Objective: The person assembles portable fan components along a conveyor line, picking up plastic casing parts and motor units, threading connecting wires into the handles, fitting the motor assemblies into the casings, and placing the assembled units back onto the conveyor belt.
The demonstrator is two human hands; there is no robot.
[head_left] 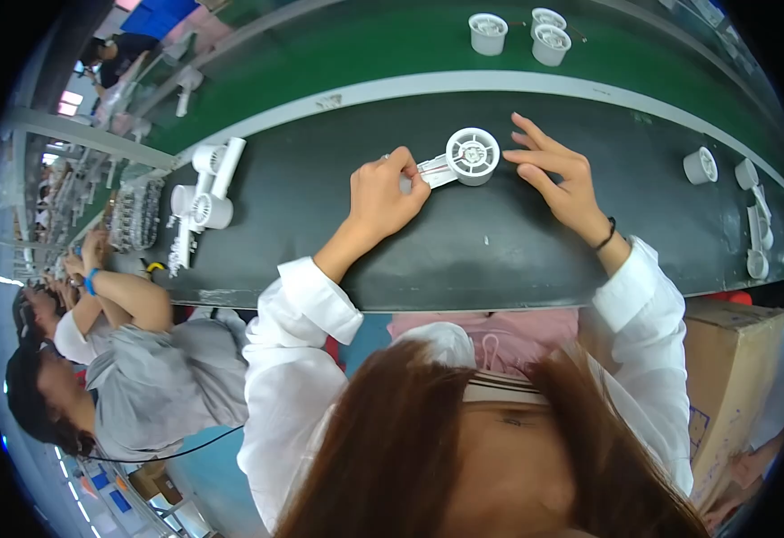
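A white handheld fan body (473, 154) lies at the middle of the dark work surface, its round slotted head facing up. My left hand (387, 193) grips its handle (437, 172) between thumb and fingers; thin reddish wires show along the handle's open inside. Just right of the round head, my right hand (556, 175) hovers with its fingers spread and nothing held in them. Its index fingertip is close to the head's rim; whether it touches I cannot tell.
Several white fan parts (211, 193) are piled at the left, near a co-worker in grey (168, 386). Three round white fan heads (488, 34) stand on the green belt beyond the pale rail (392, 90). At the right are another fan head (701, 166), more fan parts (757, 224) and a cardboard box (728, 386).
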